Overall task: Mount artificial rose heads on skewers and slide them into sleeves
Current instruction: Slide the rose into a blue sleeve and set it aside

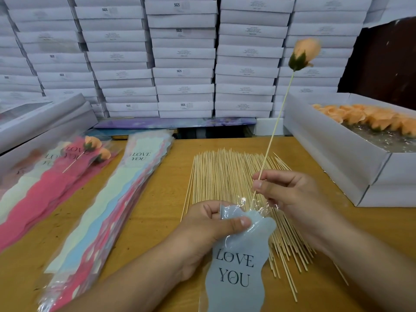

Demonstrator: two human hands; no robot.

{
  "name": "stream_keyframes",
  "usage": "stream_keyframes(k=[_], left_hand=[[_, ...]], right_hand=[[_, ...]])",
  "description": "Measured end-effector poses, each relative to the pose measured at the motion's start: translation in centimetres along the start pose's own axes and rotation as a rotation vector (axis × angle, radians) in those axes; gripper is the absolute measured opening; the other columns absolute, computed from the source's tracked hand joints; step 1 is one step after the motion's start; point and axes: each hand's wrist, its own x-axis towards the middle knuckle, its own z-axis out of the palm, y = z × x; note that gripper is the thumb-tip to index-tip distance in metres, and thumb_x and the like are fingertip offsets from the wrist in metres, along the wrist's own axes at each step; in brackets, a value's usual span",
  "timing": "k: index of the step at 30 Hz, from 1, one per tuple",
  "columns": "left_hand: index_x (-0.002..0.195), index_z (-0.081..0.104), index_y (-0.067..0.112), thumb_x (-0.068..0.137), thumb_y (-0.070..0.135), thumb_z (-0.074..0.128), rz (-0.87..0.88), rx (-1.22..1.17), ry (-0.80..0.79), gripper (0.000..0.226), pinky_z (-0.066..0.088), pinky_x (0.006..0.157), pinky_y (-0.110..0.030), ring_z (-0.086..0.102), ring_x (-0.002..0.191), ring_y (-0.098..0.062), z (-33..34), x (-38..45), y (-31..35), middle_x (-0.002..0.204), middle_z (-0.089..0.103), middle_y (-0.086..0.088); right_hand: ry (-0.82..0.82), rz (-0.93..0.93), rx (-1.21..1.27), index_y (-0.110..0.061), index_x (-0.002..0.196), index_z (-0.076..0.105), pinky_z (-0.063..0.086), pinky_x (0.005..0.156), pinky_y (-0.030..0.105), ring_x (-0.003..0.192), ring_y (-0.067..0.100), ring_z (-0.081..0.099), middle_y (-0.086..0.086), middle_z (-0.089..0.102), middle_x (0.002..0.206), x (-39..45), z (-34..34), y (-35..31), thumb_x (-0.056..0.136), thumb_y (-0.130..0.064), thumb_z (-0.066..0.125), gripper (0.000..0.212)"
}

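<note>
Here my right hand (290, 190) pinches a skewer (275, 129) low on its shaft, the peach rose head (305, 54) mounted on top, raised and tilted right. The skewer's lower tip sits at the mouth of a blue "LOVE YOU" sleeve (240, 255), which my left hand (209, 226) grips at its top edge, over the loose skewers (222, 176) spread on the table (166, 199). More sleeves (108, 194) lie to the left; a box of rose heads (337, 143) stands right.

- Peach rose head (305, 54), mounted on a skewer (275, 129), tilted above the hands.
- Pale blue "LOVE YOU" sleeve (238, 262), skewer tip at its clear mouth.
</note>
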Motion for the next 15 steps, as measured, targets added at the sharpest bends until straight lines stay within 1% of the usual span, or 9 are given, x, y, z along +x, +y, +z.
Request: stream_keyframes(k=[1,3,6,9,12,13,15], left_hand=[[0.088,0.077,0.007,0.076,0.005,0.082,0.000,0.000,-0.002,0.014,0.058,0.059,-0.029,0.073,0.069,-0.025,0.0,0.0,0.0,0.090,0.076,-0.020],[0.086,0.077,0.008,0.075,0.006,0.083,-0.004,0.013,0.000,0.013,0.058,0.060,-0.030,0.073,0.070,-0.025,-0.1,0.1,0.0,0.089,0.076,-0.020],[0.092,0.075,0.005,0.074,0.007,0.084,-0.021,0.045,0.005,0.020,0.059,0.063,-0.032,0.073,0.074,-0.028,-0.2,0.1,0.0,0.093,0.076,-0.022],[0.099,0.071,0.002,0.072,0.008,0.085,-0.050,0.052,0.000,0.031,0.059,0.064,-0.032,0.073,0.076,-0.029,-0.1,0.0,0.0,0.094,0.075,-0.022],[0.101,0.071,-0.001,0.072,0.006,0.085,-0.050,0.048,0.020,0.033,0.060,0.065,-0.034,0.073,0.076,-0.029,-0.1,0.0,-0.1,0.095,0.075,-0.023],[0.102,0.071,-0.002,0.072,0.006,0.085,-0.054,0.046,0.037,0.034,0.061,0.066,-0.035,0.073,0.077,-0.030,-0.2,0.1,-0.1,0.096,0.075,-0.023],[0.104,0.070,-0.003,0.073,0.006,0.084,-0.058,0.040,0.061,0.035,0.062,0.067,-0.036,0.073,0.078,-0.032,-0.4,0.2,-0.1,0.097,0.075,-0.023]], right_hand=[[0.006,-0.003,0.001,-0.029,0.084,0.081,0.047,0.069,0.025,0.071,0.000,0.065,-0.007,0.077,0.090,0.0,-0.1,-0.1,0.076,-0.019,0.079,0.013],[0.037,-0.016,0.013,-0.030,0.086,0.080,0.047,0.072,0.028,0.076,0.000,0.068,-0.008,0.077,0.093,0.1,-0.4,-0.4,0.072,-0.023,0.079,0.016],[0.111,-0.063,0.069,-0.030,0.090,0.080,0.047,0.074,0.029,0.079,0.002,0.068,-0.003,0.077,0.089,0.4,-1.3,-1.2,0.063,-0.033,0.077,0.027],[0.143,-0.076,0.125,-0.028,0.087,0.081,0.047,0.072,0.027,0.079,0.007,0.066,0.000,0.076,0.082,0.8,-1.9,-1.4,0.063,-0.029,0.077,0.024],[0.135,-0.062,0.110,-0.028,0.085,0.081,0.046,0.072,0.027,0.081,0.011,0.064,0.001,0.076,0.081,0.9,-1.9,-1.2,0.070,-0.022,0.078,0.016],[0.130,-0.059,0.108,-0.028,0.085,0.081,0.046,0.072,0.028,0.081,0.012,0.064,0.001,0.076,0.081,0.9,-1.9,-1.2,0.070,-0.022,0.078,0.016],[0.121,-0.060,0.105,-0.028,0.085,0.081,0.046,0.072,0.028,0.081,0.010,0.065,0.001,0.076,0.083,0.8,-1.8,-1.3,0.063,-0.028,0.078,0.023]])
